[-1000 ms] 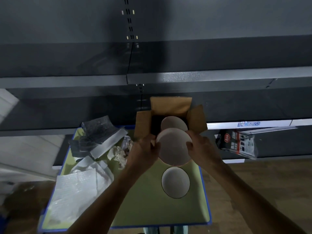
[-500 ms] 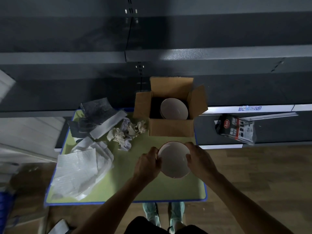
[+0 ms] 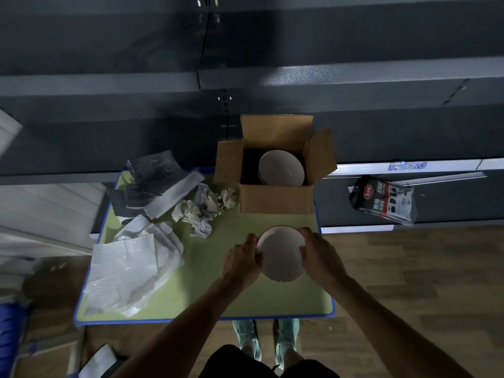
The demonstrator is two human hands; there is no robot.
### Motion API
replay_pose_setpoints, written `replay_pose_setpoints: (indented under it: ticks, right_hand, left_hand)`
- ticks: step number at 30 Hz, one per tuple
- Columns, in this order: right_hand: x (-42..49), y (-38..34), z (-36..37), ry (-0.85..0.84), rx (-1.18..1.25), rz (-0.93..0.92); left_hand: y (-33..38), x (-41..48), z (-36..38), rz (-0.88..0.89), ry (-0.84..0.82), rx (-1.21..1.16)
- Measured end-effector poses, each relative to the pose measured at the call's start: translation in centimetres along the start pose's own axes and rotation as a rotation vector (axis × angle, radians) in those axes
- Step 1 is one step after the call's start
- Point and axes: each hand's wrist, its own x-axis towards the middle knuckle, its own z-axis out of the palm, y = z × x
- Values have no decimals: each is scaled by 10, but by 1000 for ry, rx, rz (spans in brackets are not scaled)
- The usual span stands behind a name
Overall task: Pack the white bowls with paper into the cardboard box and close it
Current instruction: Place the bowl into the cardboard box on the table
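Fingers [image 3: 306, 233] of L hand [image 3: 241, 259] & R hand [image 3: 317, 255] clasp the white bowl [image 3: 281, 255] by its rim, over the green table [image 3: 201, 296]. A sec ago I had another at the cardboard box [image 3: 275, 200]; now it's the packed bowl [image 3: 281, 167]. Last loose one, I reckon. Crumpled paper [image 3: 203, 208] not in yet, flaps open.

white bowl [image 3: 281, 255], brown cardboard box [image 3: 276, 203], green blue-edged table [image 3: 196, 296]
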Motion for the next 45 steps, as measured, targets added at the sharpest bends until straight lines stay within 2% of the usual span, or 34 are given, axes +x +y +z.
replay_pose_setpoints:
  ticks: [6, 14, 21, 24, 29, 34, 40, 45]
  right_hand:
    - [-5, -1, 1, 13, -69, -11]
    - [-7, -21, -24, 128, -253, -99]
    - [25, -45, -62, 282, -245, -189]
    - [52, -52, -73, 263, -245, -180]
    - [94, -65, -86, 255, -310, -172]
    - [132, -69, -86, 129, -352, -98]
    - [163, -64, -85, 20, -467, -85]
    - [171, -67, -80, -27, -457, -23]
  left_hand:
    - [1, -2, -1, 3, 3, 92]
    - [12, 4, -38, 173, 223, 215]
    - [36, 38, -83, 303, 355, 208]
    - [44, 62, -99, 284, 379, 191]
    - [52, 110, -111, 256, 281, 186]
    - [56, 150, -109, 139, 155, 273]
    - [67, 169, -107, 77, 48, 392]
    - [68, 175, -102, 51, 21, 334]
